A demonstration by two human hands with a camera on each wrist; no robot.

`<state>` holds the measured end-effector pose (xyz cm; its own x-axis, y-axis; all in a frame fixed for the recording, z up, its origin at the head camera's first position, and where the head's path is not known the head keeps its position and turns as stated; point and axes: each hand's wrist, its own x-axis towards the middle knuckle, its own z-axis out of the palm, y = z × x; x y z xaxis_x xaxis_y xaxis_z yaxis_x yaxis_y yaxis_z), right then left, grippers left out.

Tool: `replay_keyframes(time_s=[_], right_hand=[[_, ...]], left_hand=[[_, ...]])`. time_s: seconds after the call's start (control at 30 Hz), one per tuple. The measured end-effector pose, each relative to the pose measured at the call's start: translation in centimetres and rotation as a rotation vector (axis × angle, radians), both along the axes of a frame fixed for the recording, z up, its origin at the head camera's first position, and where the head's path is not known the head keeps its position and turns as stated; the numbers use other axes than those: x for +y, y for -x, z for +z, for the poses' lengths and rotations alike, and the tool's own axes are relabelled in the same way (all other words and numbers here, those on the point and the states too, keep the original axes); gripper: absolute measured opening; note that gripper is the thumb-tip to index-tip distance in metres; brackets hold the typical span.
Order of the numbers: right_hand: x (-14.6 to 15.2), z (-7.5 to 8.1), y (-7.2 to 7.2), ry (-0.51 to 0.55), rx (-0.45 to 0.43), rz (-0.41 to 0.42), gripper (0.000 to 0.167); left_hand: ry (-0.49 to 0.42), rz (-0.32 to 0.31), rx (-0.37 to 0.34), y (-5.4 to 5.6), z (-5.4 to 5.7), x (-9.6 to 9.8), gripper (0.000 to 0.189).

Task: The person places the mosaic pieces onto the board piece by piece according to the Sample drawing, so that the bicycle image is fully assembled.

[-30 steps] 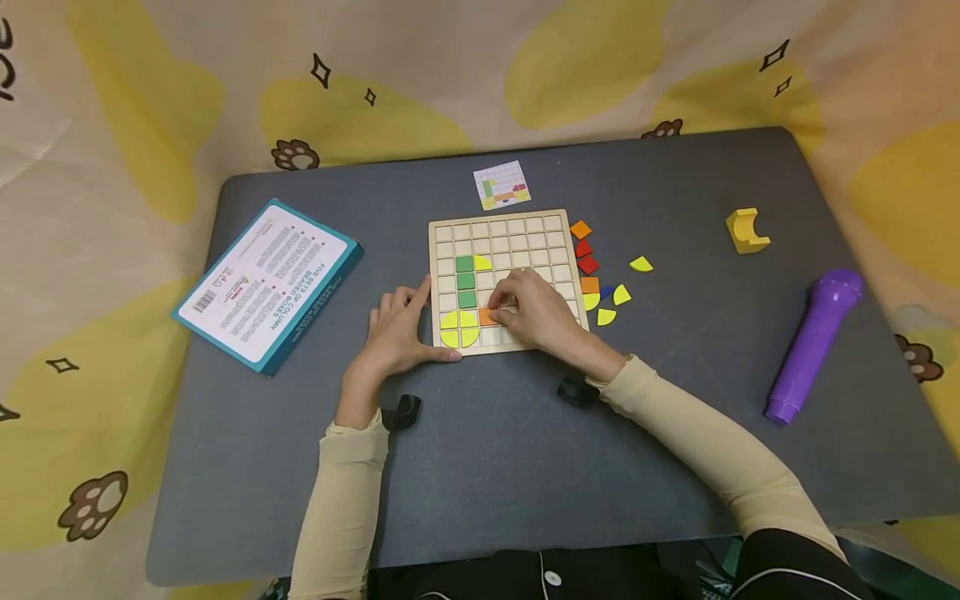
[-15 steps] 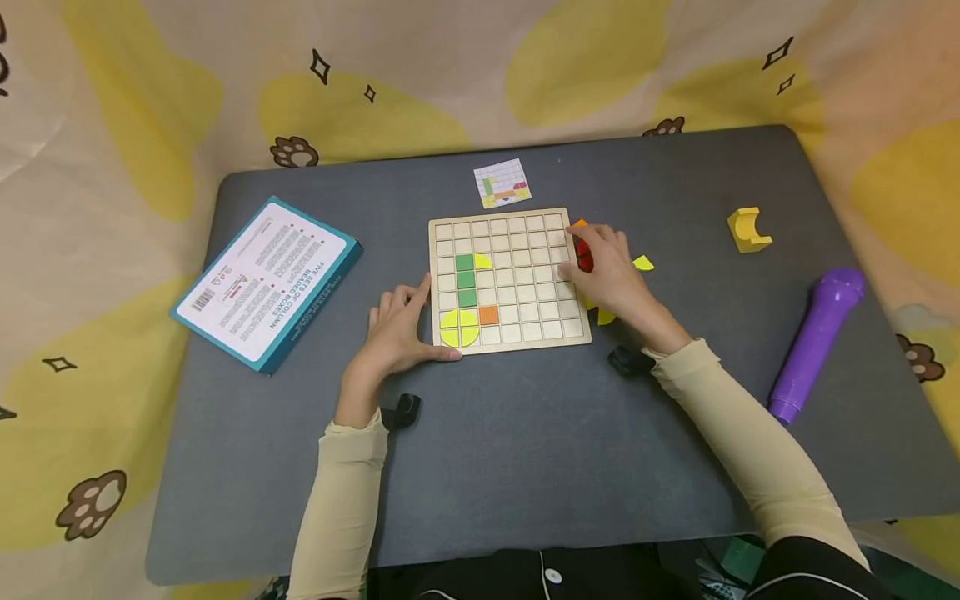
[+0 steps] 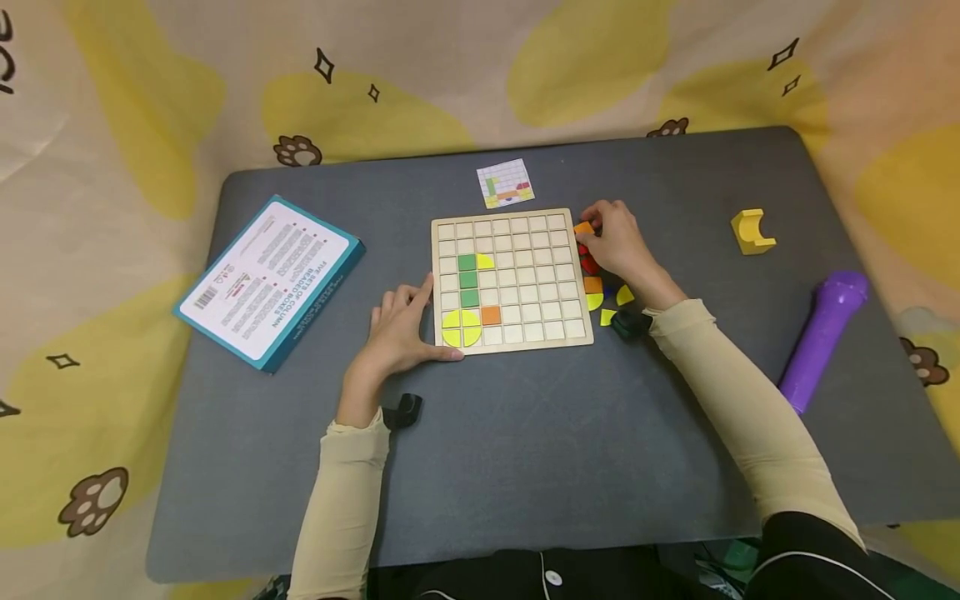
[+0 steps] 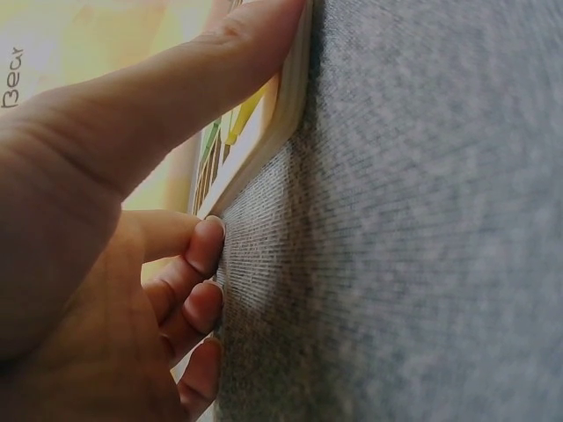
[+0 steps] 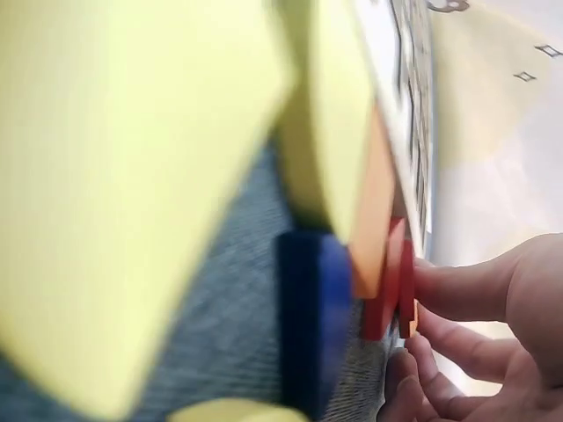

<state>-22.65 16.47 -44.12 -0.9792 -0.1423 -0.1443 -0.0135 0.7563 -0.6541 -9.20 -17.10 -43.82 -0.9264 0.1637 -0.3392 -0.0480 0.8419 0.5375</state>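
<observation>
My left hand (image 3: 393, 333) spans the near left corner of a wooden grid board (image 3: 525, 294), thumb stretched along the front edge and index finger at the left edge. On the board lie green squares (image 3: 468, 280), yellow quarter circles (image 3: 471, 337) forming a disc, another yellow quarter circle (image 3: 485, 262) and one orange square (image 3: 491, 315). Beyond the board's right edge, my right hand (image 3: 621, 246) pinches a second orange square (image 3: 582, 227) between thumb and fingers. Red pieces (image 5: 384, 286) lie right beside the thumb in the right wrist view.
Along the board's right side lie another orange square (image 3: 593, 285), yellow pieces (image 3: 625, 295) and a blue piece (image 5: 308, 316). A printed pattern card (image 3: 506, 183) sits behind the board. A teal-edged box (image 3: 270, 283) lies left; a yellow block (image 3: 752, 232) and purple microphone (image 3: 823, 342) are right.
My right hand has let go of an orange square on the board, moved right to the loose pieces and taken hold of another orange square. The left hand has stayed at the board's corner.
</observation>
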Motion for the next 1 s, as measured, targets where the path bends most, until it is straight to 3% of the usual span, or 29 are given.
replay_keyframes(time_s=[0.23, 0.4, 0.6, 0.83, 1.0], right_hand=[[-0.1, 0.2, 0.1, 0.049, 0.041, -0.029, 0.020], [-0.5, 0.7, -0.6, 0.094, 0.096, -0.058, 0.020], [-2.3, 1.3, -3.1, 0.156, 0.167, 0.110, 0.024], [-4.5, 1.3, -6.0, 0.222, 0.054, 0.263, 0.010], [-5.5, 0.9, -7.2, 0.228, 0.003, 0.327, 0.009]], left_hand=[[0.008, -0.008, 0.003, 0.1, 0.0, 0.1, 0.134], [0.007, -0.010, -0.004, 0.0, 0.1, 0.1, 0.134], [0.003, -0.001, -0.006, -0.1, 0.1, 0.0, 0.135], [-0.006, 0.000, -0.003, -0.1, 0.1, 0.1, 0.135], [-0.005, -0.001, -0.006, 0.0, 0.1, 0.0, 0.134]])
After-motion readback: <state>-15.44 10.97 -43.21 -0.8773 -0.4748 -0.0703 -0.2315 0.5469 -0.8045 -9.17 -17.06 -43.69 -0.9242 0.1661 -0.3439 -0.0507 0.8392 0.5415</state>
